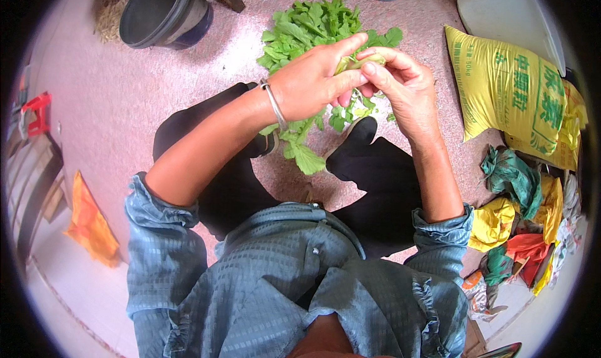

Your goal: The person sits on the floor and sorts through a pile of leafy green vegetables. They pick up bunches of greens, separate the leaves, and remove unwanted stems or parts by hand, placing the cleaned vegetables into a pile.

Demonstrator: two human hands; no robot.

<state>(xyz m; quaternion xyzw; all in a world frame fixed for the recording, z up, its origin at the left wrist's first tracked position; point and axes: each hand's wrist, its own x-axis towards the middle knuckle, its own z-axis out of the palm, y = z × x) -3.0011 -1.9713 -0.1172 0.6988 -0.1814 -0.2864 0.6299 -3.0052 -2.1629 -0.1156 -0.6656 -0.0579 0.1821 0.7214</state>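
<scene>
My left hand (pixel 303 76), with a metal bangle at the wrist, is closed around the pale stems of a leafy green vegetable (pixel 373 61). The thumb and fingers of my right hand (pixel 411 88) pinch the stem end. Below my left wrist hang broad green leaves (pixel 305 156); my hand hides where they join the stems. Just beyond both hands, a heap of leafy greens (pixel 312 27) lies on the floor. Smaller leaf pieces (pixel 340 120) are scattered under the hands, near my right shoe (pixel 364 130).
A black bucket (pixel 155 15) stands at the far left on the pinkish floor (pixel 103 104). To the right are a full yellow woven sack (pixel 507 85) bearing writing, a pale container (pixel 507 15) and crumpled bags (pixel 512 179). An orange bag (pixel 91 221) lies at the left.
</scene>
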